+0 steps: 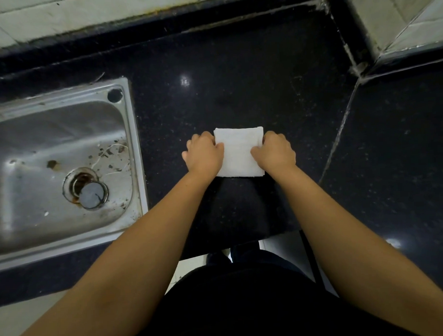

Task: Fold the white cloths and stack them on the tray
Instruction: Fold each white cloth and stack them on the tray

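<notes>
while the left hand [205, 153] and right hand [274, 151] pinch the side edges of a folded white cloth [238, 152] lying on the dark counter [237, 79] beside the sink [133, 145], folding looks nearly finished, so next comes carrying it to a tray not in view.

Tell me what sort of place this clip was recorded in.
Most likely a kitchen or scullery work area: a stainless steel sink with a drain plug is set into a dark polished stone counter, with tiled wall behind.
</notes>
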